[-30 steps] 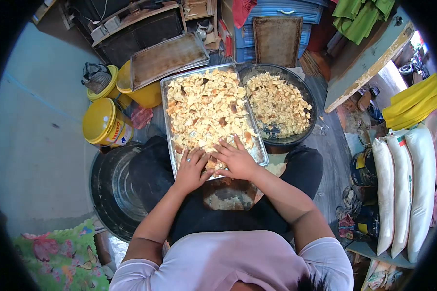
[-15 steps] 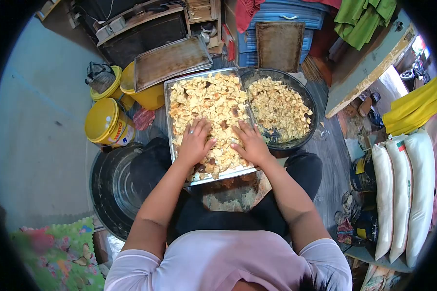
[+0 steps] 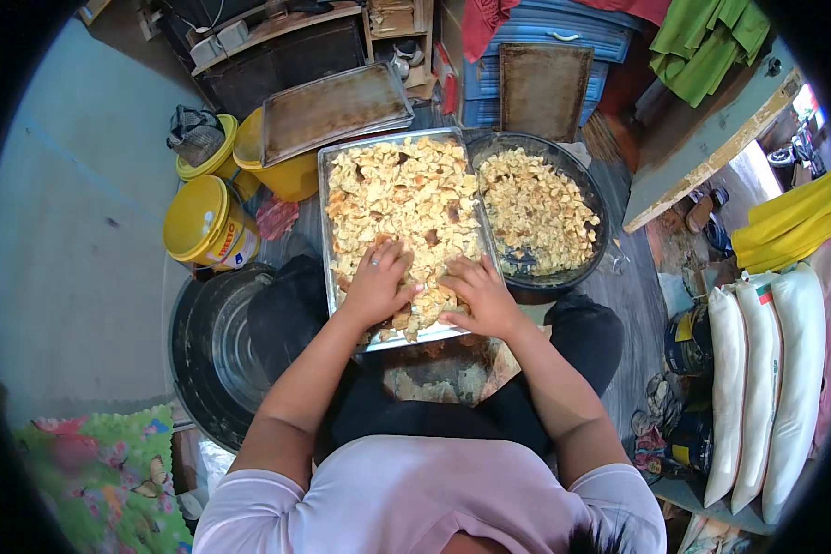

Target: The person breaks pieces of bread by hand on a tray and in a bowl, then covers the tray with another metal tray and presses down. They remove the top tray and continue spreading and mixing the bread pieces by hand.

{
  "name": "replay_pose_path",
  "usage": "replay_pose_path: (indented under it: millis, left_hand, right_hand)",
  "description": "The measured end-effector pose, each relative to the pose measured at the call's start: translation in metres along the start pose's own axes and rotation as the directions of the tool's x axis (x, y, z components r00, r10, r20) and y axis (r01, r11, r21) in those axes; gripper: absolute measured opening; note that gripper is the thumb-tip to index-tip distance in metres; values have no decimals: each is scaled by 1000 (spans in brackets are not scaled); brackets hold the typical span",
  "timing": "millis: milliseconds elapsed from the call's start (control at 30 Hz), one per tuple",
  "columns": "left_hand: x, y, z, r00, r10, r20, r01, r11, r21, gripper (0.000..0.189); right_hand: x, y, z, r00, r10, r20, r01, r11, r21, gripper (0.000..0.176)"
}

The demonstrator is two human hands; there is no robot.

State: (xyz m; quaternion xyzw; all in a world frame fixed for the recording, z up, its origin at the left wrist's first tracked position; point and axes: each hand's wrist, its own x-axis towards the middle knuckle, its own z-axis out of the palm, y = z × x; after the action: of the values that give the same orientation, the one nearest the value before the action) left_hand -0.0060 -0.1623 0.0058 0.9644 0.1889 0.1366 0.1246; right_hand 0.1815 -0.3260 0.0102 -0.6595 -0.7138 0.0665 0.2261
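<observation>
A rectangular metal tray (image 3: 325, 231) lies in front of me, spread with torn bread pieces (image 3: 402, 189), pale yellow with some browned bits. My left hand (image 3: 379, 284) rests on the pieces in the near left part of the tray, a ring on one finger. Opposite it, my right hand (image 3: 482, 295) lies on the pieces near the right rim. Both hands have slightly bent, parted fingers and grip nothing that I can see. More pieces (image 3: 535, 208) fill a round black basin (image 3: 604, 226) right of the tray.
Stacked baking trays (image 3: 337, 111) lean over yellow buckets (image 3: 198, 217) at the back left. Another black basin (image 3: 189, 346) is by my left leg. A baking tray (image 3: 545, 90) stands against blue drawers (image 3: 554, 32). White sacks (image 3: 785, 397) and a door (image 3: 702, 148) are at right.
Both hands have drawn slightly toward the tray's near edge, and their fingers are more bent. Pieces near the left hand have shifted. The whole view has tilted a little.
</observation>
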Motion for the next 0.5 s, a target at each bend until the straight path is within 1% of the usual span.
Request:
replay_pose_path:
  millis: [33, 100, 167, 200, 233, 267, 333, 367, 433, 467, 500]
  left_hand:
    - [-5, 6, -6, 1000, 0, 0, 0, 1000, -1, 59]
    - [-20, 19, -18, 992, 57, 114, -53, 998, -36, 68]
    - [-36, 23, -19, 988, 76, 136, -70, 996, -50, 70]
    - [-43, 25, -19, 984, 91, 154, -82, 995, -61, 73]
    - [-49, 26, -18, 981, 84, 177, -78, 996, -45, 68]
    - [-53, 24, -12, 981, 83, 176, -76, 996, -45, 68]
    - [-58, 18, 2, 978, 89, 186, -97, 995, 33, 63]
    - [-59, 13, 8, 980, 84, 180, -92, 995, 36, 63]
    - [-56, 10, 9, 975, 124, 184, -148, 982, 119, 61]
    - [-56, 9, 9, 977, 120, 174, -142, 982, 121, 61]
    - [-53, 12, 3, 979, 118, 167, -129, 990, 57, 61]
  right_hand:
    - [-2, -1, -2, 998, -26, 65, 27, 1000, -8, 62]
    - [-5, -2, -5, 997, -21, 72, 20, 1000, 2, 63]
    - [-7, -4, -3, 997, -10, 79, 9, 1000, 12, 63]
    - [-7, -5, -1, 997, -36, 74, 35, 999, 7, 61]
    - [-7, -6, 3, 996, -65, 69, 65, 998, 2, 58]
    - [-8, -5, 10, 995, -66, 70, 66, 998, 2, 58]
    - [-7, -3, 25, 991, -85, 106, 93, 993, -73, 49]
    - [-9, -1, 29, 990, -93, 106, 101, 992, -76, 49]
    - [-8, 0, 28, 987, -77, 141, 91, 991, -95, 42]
    - [-8, -1, 27, 986, -85, 142, 100, 990, -101, 42]
    - [-8, -1, 23, 988, -80, 134, 90, 993, -73, 42]
